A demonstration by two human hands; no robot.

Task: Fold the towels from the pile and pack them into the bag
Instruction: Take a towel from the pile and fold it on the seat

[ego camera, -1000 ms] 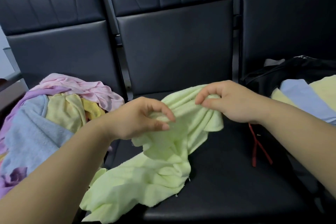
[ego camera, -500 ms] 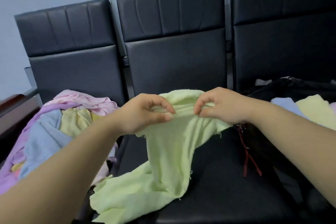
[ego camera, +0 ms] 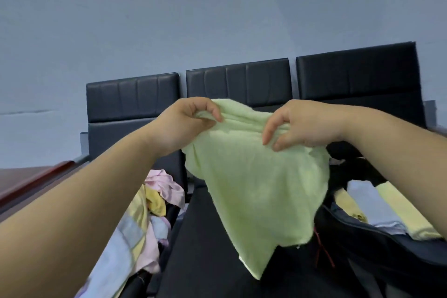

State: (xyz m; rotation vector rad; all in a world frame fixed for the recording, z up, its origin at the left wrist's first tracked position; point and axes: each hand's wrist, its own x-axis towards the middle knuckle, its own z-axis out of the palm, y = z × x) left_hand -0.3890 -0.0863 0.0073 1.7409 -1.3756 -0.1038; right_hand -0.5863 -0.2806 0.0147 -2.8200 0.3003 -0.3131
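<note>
A light green towel hangs in the air over the middle black seat, its lower corner dangling free. My left hand pinches its top edge at the left. My right hand grips the same bunched edge at the right. On the left seat lies the pile of towels in pink, yellow and pale blue. The black bag lies open on the right seat, with folded yellow and pale blue towels inside.
Three black padded chairs stand in a row against a blue-grey wall. A red-brown table edge sits at far left. A red cord hangs from the bag's near side.
Both hands have lifted the green towel off the middle seat, so it now hangs clear of it. The view has tilted upward to show the wall.
</note>
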